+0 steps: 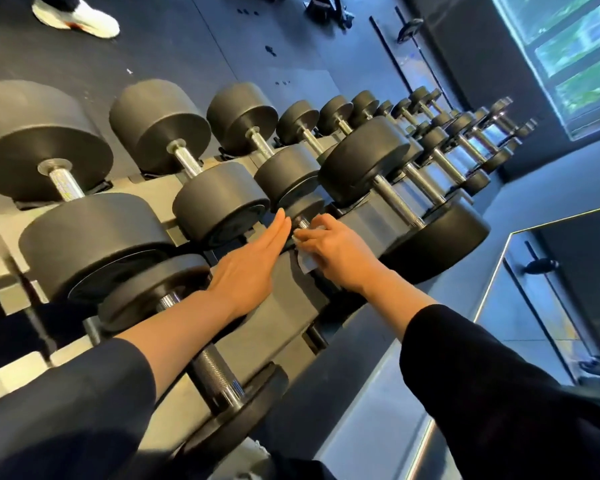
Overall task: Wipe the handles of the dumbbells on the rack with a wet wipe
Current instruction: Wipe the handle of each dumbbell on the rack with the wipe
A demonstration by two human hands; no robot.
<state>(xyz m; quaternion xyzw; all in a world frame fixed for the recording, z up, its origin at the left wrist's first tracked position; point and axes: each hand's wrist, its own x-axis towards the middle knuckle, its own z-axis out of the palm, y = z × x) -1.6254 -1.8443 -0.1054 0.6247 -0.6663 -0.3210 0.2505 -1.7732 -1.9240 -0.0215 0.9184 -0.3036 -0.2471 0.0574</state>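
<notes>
A two-tier dumbbell rack (201, 344) runs diagonally from the lower left of the frame toward the upper right, loaded with black round-headed dumbbells whose long axes all lie crosswise to the rack, each chrome handle pointing from upper left down to lower right. At the frame's centre the right hand (333, 252) has its fingers curled around a crumpled white wet wipe (303, 259), its grip clamped on the wipe and pressing it against the knurled handle (302, 222) of a small dumbbell on the lower tier; only a short stretch of that handle shows above the fingers, just below its dark far head (303, 204). A loose corner of the wipe hangs under the palm. The left hand (253, 263) lies flat just left of it, fingers straight and together, its grip apart and holding nothing, fingertips near that same head; whether they touch it I cannot tell. Under the left forearm another lower-tier dumbbell (215, 372) shows its knurled bar along the same diagonal. Both forearms wear dark sleeves pushed up. In the upper left a white sneaker (80, 17) stands on the dark floor (174, 39). A window (568, 53) fills the upper right.
</notes>
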